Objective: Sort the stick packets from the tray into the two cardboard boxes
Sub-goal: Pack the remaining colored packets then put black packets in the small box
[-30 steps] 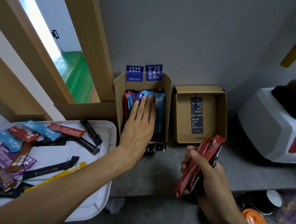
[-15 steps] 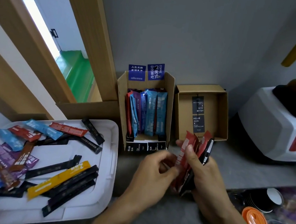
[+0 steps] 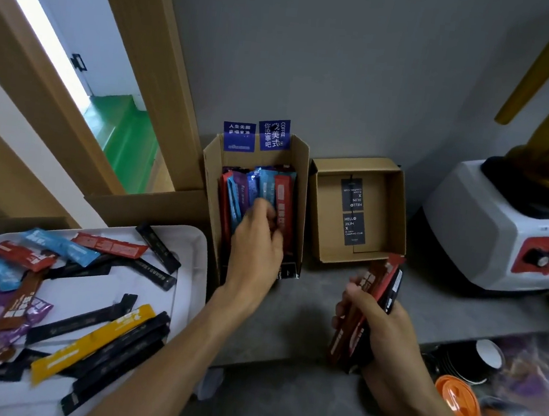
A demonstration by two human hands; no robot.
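Since half a second ago the left hand (image 3: 256, 239) has left the bundle (image 3: 376, 286) and gone into the left box (image 3: 301, 163), where a red packet (image 3: 284, 195) now stands at the right end of the row of blue and purple ones. Its fingers are curled onto that red packet's lower half and seem to pinch it; the thumb is hidden. The right hand (image 3: 385, 334) waits in front of the right box (image 3: 326, 220), fingers and thumb wrapped round the bundle of red, brown and black packets. That right box holds only two dark cards. To the left, the tray (image 3: 191, 243) is strewn with loose packets in black, yellow, blue, purple and red. Both boxes sit on the counter (image 3: 307, 306) against the wall, with a blender (image 3: 501, 231) further right.

The row looks tightly packed, so pushing the red packet down may buckle it or lift its neighbours. Held in one hand, the bundle could fan out and shed a packet onto the counter
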